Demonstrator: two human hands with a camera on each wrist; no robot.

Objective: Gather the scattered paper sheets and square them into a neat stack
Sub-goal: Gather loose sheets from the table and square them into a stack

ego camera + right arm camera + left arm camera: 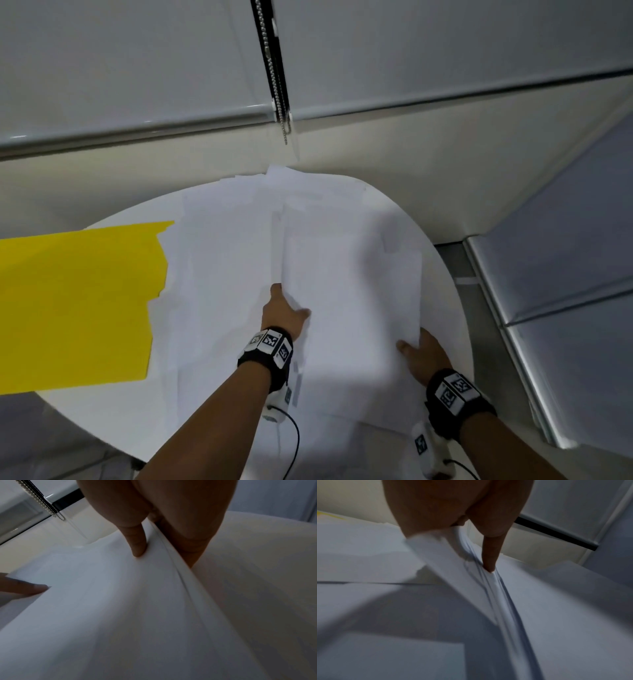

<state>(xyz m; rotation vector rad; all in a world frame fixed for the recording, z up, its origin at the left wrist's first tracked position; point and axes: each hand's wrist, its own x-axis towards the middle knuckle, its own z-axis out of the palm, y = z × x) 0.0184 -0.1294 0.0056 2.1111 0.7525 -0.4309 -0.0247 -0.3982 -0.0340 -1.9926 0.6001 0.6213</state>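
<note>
Several white paper sheets (352, 284) lie bunched in a loose stack on a round white table (455, 329). My left hand (284, 313) grips the stack's left edge, thumb on top and fingers beneath. My right hand (423, 353) grips the right edge near the near corner the same way. In the left wrist view the sheet edges (489, 588) curl up and fan apart under my thumb. In the right wrist view the stack (102, 601) bows between thumb and fingers. More white sheets (222, 246) lie spread flat under and left of the stack.
Yellow sheets (75, 308) cover the table's left part and overhang its edge. A roller blind with a beaded chain (279, 89) hangs behind the table. A grey panel wall (561, 267) stands close on the right.
</note>
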